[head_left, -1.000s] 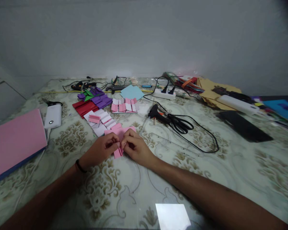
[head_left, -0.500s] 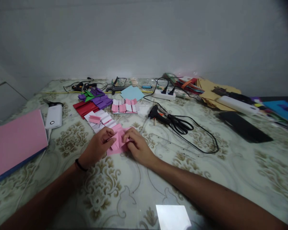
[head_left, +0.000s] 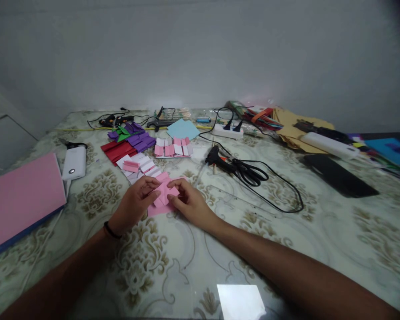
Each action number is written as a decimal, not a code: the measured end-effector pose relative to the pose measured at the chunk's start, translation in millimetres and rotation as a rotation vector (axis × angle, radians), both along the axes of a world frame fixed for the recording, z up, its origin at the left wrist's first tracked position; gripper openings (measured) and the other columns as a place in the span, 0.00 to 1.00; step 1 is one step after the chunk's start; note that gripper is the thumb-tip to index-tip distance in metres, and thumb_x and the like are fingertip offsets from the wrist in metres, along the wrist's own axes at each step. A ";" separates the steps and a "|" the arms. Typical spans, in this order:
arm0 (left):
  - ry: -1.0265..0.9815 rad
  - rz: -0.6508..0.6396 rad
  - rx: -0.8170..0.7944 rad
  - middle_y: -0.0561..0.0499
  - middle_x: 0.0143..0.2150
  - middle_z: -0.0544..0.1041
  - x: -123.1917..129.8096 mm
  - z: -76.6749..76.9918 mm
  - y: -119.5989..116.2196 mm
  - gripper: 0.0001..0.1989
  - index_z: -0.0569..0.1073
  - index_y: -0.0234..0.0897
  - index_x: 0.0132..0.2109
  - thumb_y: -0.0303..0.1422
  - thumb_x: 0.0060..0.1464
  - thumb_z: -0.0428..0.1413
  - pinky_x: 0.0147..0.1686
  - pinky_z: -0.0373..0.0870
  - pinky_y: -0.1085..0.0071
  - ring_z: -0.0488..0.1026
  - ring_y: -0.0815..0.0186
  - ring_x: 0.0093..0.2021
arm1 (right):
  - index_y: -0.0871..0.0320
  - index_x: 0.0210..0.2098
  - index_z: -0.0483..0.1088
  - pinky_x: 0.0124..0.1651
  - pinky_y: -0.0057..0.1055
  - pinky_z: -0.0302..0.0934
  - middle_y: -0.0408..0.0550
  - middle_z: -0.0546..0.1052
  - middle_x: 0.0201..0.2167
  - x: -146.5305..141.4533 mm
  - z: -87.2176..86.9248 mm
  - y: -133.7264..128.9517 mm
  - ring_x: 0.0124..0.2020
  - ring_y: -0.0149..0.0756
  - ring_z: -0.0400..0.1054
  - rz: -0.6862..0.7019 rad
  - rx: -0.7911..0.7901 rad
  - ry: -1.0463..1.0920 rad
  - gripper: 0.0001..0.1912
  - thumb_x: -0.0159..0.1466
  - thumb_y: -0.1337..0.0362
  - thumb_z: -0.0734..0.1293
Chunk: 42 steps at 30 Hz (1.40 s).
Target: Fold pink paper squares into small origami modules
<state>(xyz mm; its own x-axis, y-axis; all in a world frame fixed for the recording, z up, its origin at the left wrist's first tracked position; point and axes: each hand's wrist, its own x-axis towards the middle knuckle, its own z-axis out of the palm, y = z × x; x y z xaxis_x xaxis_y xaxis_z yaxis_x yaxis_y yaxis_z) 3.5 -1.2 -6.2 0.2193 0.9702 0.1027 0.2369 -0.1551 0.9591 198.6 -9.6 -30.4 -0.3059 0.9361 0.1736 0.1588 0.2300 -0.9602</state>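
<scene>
left hand [head_left: 139, 200] pinching folded pink paper [head_left: 164, 194], lower fingers hidden, creases blurred

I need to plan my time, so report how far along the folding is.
Done, it seems: the folded red pieces and purple pieces. In hand: a creased pink paper, between left hand and right hand. Possibly left: the flat light blue paper.

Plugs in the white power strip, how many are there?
2. One black plug is near the middle of the power strip; the other black plug is beside it, towards the strip's right end.
</scene>
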 end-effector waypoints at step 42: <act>-0.028 -0.026 -0.083 0.56 0.29 0.74 -2.6 -3.0 3.2 0.10 0.70 0.38 0.41 0.36 0.56 0.60 0.28 0.63 0.76 0.68 0.71 0.28 | 0.55 0.55 0.64 0.26 0.24 0.52 0.35 0.61 0.24 2.0 -3.2 2.3 0.22 0.28 0.58 0.069 0.001 0.022 0.16 0.68 0.61 0.63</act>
